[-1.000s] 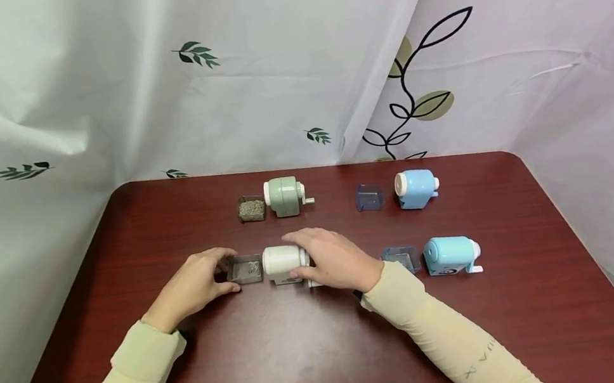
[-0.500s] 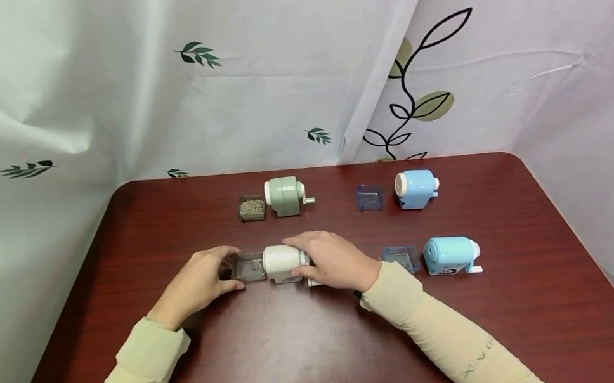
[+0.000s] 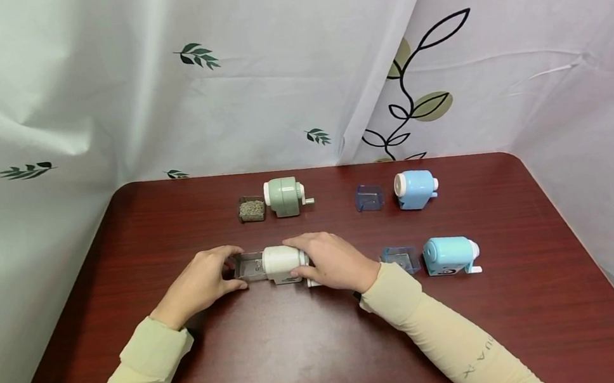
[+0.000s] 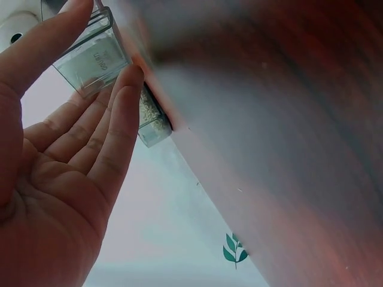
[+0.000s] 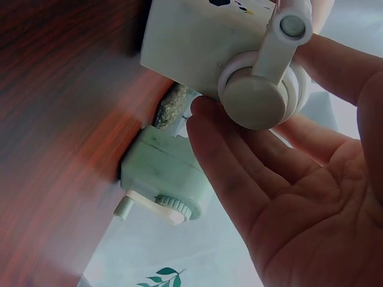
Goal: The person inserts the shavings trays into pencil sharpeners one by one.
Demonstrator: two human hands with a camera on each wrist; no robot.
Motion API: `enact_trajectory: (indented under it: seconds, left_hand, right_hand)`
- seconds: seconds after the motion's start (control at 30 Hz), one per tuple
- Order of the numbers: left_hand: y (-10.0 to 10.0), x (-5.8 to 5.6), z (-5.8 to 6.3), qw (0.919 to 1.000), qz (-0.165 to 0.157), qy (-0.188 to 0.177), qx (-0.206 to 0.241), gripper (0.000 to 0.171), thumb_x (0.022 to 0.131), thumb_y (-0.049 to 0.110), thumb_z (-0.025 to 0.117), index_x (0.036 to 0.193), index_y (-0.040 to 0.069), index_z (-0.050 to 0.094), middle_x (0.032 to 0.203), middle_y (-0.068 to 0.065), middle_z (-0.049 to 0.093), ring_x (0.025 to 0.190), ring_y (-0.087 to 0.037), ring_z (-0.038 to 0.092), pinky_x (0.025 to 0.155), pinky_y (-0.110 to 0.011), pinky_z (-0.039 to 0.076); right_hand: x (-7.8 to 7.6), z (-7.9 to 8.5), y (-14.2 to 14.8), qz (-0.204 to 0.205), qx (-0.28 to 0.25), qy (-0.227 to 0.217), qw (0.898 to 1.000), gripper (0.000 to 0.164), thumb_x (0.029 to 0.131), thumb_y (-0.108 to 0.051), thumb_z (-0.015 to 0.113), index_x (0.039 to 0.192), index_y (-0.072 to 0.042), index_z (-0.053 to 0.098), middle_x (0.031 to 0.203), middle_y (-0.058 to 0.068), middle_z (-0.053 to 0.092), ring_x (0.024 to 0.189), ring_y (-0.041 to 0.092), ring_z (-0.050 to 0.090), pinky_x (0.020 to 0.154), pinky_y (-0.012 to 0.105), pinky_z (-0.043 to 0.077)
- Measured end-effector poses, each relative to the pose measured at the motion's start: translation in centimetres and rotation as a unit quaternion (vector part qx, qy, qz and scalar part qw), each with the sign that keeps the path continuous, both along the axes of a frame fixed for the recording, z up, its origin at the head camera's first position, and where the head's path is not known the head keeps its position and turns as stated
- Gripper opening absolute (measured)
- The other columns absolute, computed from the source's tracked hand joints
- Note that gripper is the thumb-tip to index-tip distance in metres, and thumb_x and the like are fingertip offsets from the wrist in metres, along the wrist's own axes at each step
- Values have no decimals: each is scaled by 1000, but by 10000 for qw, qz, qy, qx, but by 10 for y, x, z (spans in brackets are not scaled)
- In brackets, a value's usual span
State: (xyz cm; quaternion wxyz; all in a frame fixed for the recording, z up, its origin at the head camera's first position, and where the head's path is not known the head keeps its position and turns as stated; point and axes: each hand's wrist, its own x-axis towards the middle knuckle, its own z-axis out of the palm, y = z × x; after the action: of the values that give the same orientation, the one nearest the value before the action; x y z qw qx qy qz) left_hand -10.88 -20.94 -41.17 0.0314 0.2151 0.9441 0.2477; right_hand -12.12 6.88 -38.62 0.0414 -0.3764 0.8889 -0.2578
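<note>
The white pencil sharpener [image 3: 281, 260] stood near the middle of the table [image 3: 304, 351], where we saw the right hand [image 3: 335, 259] gripping it at its crank end, between thumb and fingers. The left hand [image 3: 198, 285] pinched a clear drawer [image 3: 250, 267] by its sides, the drawer's inner end up against the sharpener; how far it reached inside we could not tell. The tabletop was dark red-brown wood with a pale sheen in front of the hands, and around it we saw a white curtain [image 3: 251, 109] printed with leaves and a black-lined vine. Farther back sat a green sharpener [image 3: 285, 197] beside a drawer of shavings [image 3: 252, 210]. To the right were a blue drawer [image 3: 369, 197] and a blue sharpener [image 3: 417, 189], and nearer us a second blue drawer [image 3: 401, 259], partly behind the right sleeve [image 3: 394, 296], and a turquoise sharpener [image 3: 451, 255]. Only from the left wrist did we make out lettering [image 4: 105, 61] on the clear drawer; the right wrist gave us the whole crank [image 5: 275, 57], whose tip alone showed past the fingers from the head
</note>
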Motion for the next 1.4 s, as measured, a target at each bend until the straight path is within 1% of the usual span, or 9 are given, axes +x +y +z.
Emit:
enact_trajectory:
  seconds: [0.4, 0.87, 1.07, 1.4]
  left_hand:
    - [3, 0, -2, 10000, -40, -51, 59, 52, 73, 15, 91, 116, -2, 66, 100, -7, 71, 84, -17, 68, 72, -36, 56]
    - [9, 0, -5, 9998, -134, -114, 60, 54, 73, 16, 91, 117, -4, 66, 97, -8, 72, 83, -16, 69, 73, -35, 57]
    - [10, 1, -5, 9999, -95, -135, 7, 54, 73, 16, 91, 117, -4, 65, 96, -8, 71, 83, -17, 69, 72, -35, 56]
    - [11, 2, -5, 9998, -124, -168, -8, 53, 73, 16, 92, 115, -3, 66, 92, -6, 71, 81, -15, 68, 71, -34, 56]
  right_hand:
    - [-4, -1, 2, 18, -115, -119, 9999, 53, 89, -28, 79, 131, 0, 63, 122, 11, 69, 104, 20, 67, 88, 38, 53]
    - [-6, -4, 2, 79, -111, -39, 9999, 52, 89, -30, 79, 130, -2, 64, 121, 10, 69, 103, 19, 67, 87, 38, 53]
    - [-6, -4, 3, 111, -116, -34, 9999, 52, 89, -31, 79, 129, -2, 65, 121, 9, 70, 102, 19, 67, 87, 38, 53]
    - [-7, -4, 3, 109, -93, -3, 9999, 52, 88, -31, 79, 129, -2, 65, 119, 10, 70, 102, 19, 68, 87, 38, 54]
